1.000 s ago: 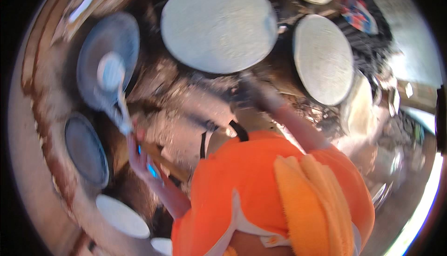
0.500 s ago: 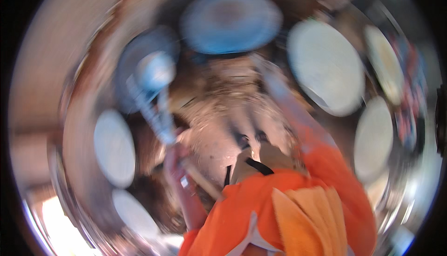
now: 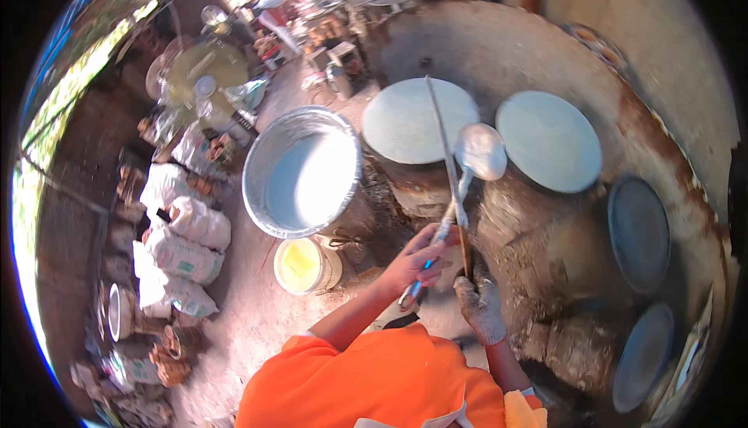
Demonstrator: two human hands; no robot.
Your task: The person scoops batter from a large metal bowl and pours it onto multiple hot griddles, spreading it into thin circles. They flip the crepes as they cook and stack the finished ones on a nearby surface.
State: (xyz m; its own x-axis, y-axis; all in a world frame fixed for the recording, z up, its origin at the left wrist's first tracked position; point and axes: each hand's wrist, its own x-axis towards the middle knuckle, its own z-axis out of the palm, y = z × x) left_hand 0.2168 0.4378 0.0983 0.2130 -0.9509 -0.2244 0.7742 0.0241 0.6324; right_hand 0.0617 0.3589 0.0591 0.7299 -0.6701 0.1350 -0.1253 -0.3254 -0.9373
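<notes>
My left hand (image 3: 417,263) is closed round the blue-and-white handle of a ladle. The ladle's round metal bowl (image 3: 481,151) is raised in front of me, coated with something pale. My right hand (image 3: 481,309), in a soiled pale work glove, grips the wooden end of a long, thin flat blade (image 3: 442,128). That blade points away from me and crosses the ladle's handle. Beyond the tools lie two round griddle plates covered in white, one further left (image 3: 421,120) and one further right (image 3: 549,141). To my left stands a big metal pot (image 3: 251,171) of whitish liquid.
A small bucket (image 3: 331,272) with yellow contents stands beside the big pot. Two dark round plates (image 3: 639,233) sit on my right along the curved wall (image 3: 499,35). Stuffed white sacks (image 3: 187,249) are piled at far left. Stools and pots crowd the back.
The view has swung round, bringing the big pot and sacks into sight. My right hand, formerly stretched far ahead, is now drawn in near my left. The ladle stays in my left hand.
</notes>
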